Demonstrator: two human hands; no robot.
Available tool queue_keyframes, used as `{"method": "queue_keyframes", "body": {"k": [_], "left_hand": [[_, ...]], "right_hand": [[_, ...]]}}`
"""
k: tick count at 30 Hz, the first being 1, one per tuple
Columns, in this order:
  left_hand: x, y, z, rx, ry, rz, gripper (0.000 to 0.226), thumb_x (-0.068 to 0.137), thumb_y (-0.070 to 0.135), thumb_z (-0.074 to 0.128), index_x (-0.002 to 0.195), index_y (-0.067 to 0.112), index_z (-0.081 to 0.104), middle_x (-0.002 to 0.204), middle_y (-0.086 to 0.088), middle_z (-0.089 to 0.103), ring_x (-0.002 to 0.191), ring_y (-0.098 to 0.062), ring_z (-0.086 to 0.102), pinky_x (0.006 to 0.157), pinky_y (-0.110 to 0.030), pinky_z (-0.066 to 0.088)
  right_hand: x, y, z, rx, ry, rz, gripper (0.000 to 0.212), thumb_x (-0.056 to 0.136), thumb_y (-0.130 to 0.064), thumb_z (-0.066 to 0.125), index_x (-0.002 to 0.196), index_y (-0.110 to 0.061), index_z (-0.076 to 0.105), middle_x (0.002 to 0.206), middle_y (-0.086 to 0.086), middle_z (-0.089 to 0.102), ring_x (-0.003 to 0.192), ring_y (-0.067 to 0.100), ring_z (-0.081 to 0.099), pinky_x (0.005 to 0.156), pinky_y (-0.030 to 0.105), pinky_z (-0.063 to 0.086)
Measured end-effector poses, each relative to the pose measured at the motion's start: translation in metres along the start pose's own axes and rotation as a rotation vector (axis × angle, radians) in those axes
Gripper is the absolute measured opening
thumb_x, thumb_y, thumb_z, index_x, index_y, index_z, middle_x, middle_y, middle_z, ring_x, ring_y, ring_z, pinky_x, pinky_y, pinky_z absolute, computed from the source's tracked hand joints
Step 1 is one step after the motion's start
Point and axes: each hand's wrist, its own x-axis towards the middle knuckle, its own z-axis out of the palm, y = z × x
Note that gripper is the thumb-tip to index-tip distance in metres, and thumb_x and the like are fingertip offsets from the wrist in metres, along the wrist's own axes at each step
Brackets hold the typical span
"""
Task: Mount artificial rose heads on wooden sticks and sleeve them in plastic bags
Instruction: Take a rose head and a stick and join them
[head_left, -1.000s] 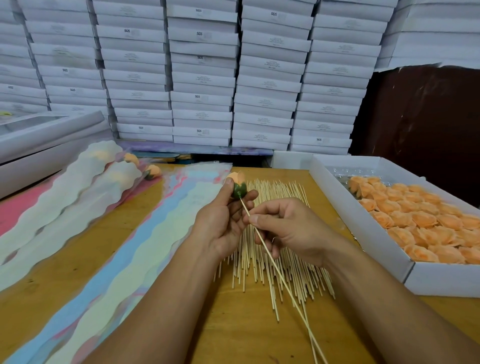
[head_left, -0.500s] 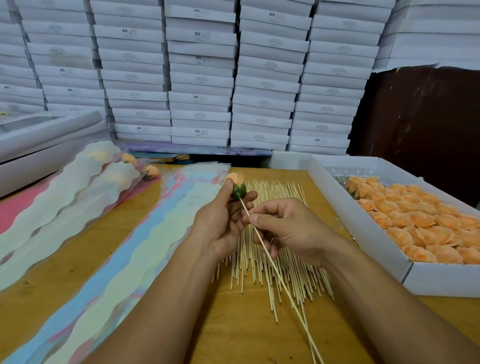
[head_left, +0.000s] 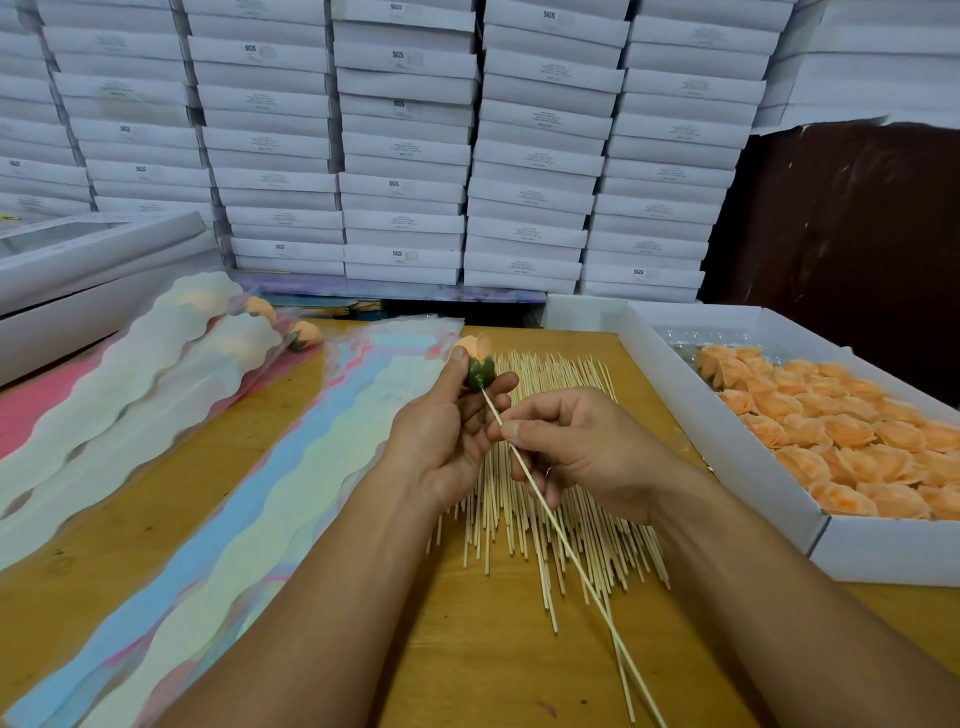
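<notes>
- Almost nothing has changed over the last second: the left hand (head_left: 441, 431) still pinches the rose head (head_left: 475, 358) by its green base, and the right hand (head_left: 582, 452) still grips the stick (head_left: 545, 514) just below it, the stick's tip at the base. I judge the head is being seated, not yet sleeved.
- The rose head is held above the far end of the stick pile (head_left: 550, 499) (the pile lies under both hands).
- Left of the stick pile lie the plastic bags (head_left: 291, 467), overlapping, with open wood between them and the pile for the next move.
- Right of the stick pile stands the white box (head_left: 727, 447) of rose heads; its near wall is close to the right wrist, so a swing that way could knock it.
- Further left than the bags, finished sleeved roses (head_left: 218, 338) lie well apart from the pile.
</notes>
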Motion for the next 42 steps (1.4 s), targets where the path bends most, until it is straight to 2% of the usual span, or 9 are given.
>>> {"method": "queue_keyframes", "body": {"k": [4, 9, 20, 28, 33, 42], "left_hand": [[-0.0001, 0.0003, -0.0001, -0.001, -0.005, 0.0, 0.036, 0.1, 0.035, 0.055, 0.107, 0.001, 0.064, 0.089, -0.015, 0.076, 0.057, -0.01, 0.066, 0.048, -0.021, 0.054], [0.0001, 0.0001, -0.0001, 0.009, -0.002, -0.001, 0.035, 0.1, 0.036, 0.055, 0.104, 0.002, 0.065, 0.087, -0.014, 0.077, 0.058, -0.009, 0.066, 0.048, -0.02, 0.054], [0.0023, -0.0014, -0.001, 0.023, -0.008, 0.016, 0.035, 0.1, 0.036, 0.056, 0.101, 0.003, 0.066, 0.088, -0.013, 0.077, 0.058, -0.009, 0.066, 0.048, -0.021, 0.053], [0.0019, -0.0013, -0.0015, 0.024, 0.0, 0.021, 0.034, 0.099, 0.035, 0.058, 0.101, 0.002, 0.066, 0.087, -0.015, 0.076, 0.058, -0.01, 0.067, 0.046, -0.021, 0.053], [0.0009, -0.001, -0.0001, 0.031, 0.004, 0.029, 0.033, 0.098, 0.034, 0.059, 0.103, 0.002, 0.065, 0.085, -0.014, 0.076, 0.056, -0.01, 0.066, 0.045, -0.021, 0.051], [-0.0029, 0.0005, 0.0015, 0.029, 0.005, 0.036, 0.027, 0.098, 0.03, 0.06, 0.098, 0.004, 0.066, 0.082, -0.014, 0.075, 0.056, -0.01, 0.065, 0.051, -0.021, 0.055]], "right_hand": [[-0.0007, 0.0002, -0.0001, 0.005, 0.01, -0.003, 0.012, 0.098, -0.01, 0.063, 0.096, -0.006, 0.074, 0.067, 0.008, 0.067, 0.061, 0.028, 0.057, 0.041, 0.022, 0.047], [-0.0007, 0.0004, -0.0004, 0.013, 0.004, -0.007, 0.012, 0.098, -0.01, 0.062, 0.097, -0.005, 0.073, 0.066, 0.008, 0.067, 0.051, 0.017, 0.057, 0.04, 0.021, 0.047], [0.0003, 0.0009, 0.0, 0.014, 0.013, -0.003, 0.012, 0.098, -0.01, 0.062, 0.094, -0.007, 0.073, 0.067, 0.007, 0.068, 0.056, 0.022, 0.058, 0.041, 0.021, 0.047], [-0.0001, 0.001, -0.0001, 0.015, 0.009, 0.003, 0.012, 0.098, -0.011, 0.062, 0.095, -0.007, 0.073, 0.068, 0.008, 0.068, 0.051, 0.016, 0.058, 0.041, 0.022, 0.048], [-0.0006, 0.0003, 0.0013, 0.026, 0.015, -0.003, 0.015, 0.098, -0.01, 0.062, 0.089, -0.011, 0.074, 0.066, 0.009, 0.068, 0.048, 0.015, 0.058, 0.04, 0.021, 0.047], [0.0003, 0.0001, 0.0044, 0.038, 0.042, -0.004, 0.013, 0.098, -0.008, 0.061, 0.09, -0.007, 0.072, 0.064, 0.008, 0.067, 0.046, 0.014, 0.057, 0.04, 0.021, 0.048]]}}
